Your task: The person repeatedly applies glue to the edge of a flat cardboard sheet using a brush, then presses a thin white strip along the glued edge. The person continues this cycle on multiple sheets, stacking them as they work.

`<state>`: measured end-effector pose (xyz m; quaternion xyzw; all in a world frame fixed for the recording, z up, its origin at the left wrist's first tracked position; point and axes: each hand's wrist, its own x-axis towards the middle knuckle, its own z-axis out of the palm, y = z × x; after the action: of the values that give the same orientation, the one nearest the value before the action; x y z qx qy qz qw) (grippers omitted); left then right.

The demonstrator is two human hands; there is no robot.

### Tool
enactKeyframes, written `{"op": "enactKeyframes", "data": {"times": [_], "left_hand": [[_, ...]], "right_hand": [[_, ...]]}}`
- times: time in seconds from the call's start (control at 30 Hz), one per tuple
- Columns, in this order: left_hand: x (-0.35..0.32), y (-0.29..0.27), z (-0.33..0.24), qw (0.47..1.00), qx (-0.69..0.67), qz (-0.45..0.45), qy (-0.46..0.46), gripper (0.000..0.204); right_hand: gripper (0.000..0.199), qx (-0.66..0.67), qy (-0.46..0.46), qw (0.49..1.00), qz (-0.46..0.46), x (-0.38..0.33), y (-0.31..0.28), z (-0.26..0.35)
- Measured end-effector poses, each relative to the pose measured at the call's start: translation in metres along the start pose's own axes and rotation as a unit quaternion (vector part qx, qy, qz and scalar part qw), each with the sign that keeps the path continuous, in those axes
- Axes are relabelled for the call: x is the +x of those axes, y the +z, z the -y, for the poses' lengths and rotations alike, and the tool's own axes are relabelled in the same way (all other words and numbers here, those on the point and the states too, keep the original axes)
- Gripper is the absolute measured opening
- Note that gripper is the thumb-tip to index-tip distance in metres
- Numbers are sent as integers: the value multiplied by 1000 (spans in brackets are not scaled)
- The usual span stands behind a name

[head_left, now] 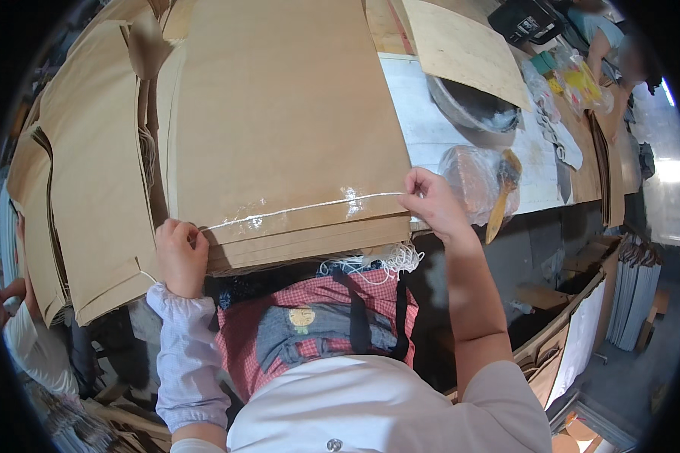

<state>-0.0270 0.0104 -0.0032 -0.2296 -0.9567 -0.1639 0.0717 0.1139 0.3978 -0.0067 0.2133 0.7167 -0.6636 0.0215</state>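
A white cord runs nearly straight across the lower part of a brown paper sheet, over two shiny wet patches that look like glue. My left hand pinches the cord's left end at the sheet's left side. At the right edge, my right hand holds the other end between thumb and fingers. More sheets lie stacked below, their edges stepped toward me. A tangle of loose white cords hangs at the near edge of the stack.
Right of the stack are a glue-stained brush, a plastic-wrapped bundle and a dark basin partly under a board. More brown paper stacks stand at left. Other people are at both sides.
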Motion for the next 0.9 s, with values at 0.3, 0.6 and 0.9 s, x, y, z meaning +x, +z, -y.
{"op": "enactKeyframes", "data": {"times": [0.3,0.6,0.9], "left_hand": [[-9,1,-15,978,-109,71,164,43],[27,-25,-9,937,-213,226,159,43],[21,27,-12,997,-55,44,7,12]], "right_hand": [[26,-295,-212,887,-285,2,41,-8],[16,-275,-240,930,-28,11,26,-6],[23,-462,-210,841,-189,29,54,-16]]}}
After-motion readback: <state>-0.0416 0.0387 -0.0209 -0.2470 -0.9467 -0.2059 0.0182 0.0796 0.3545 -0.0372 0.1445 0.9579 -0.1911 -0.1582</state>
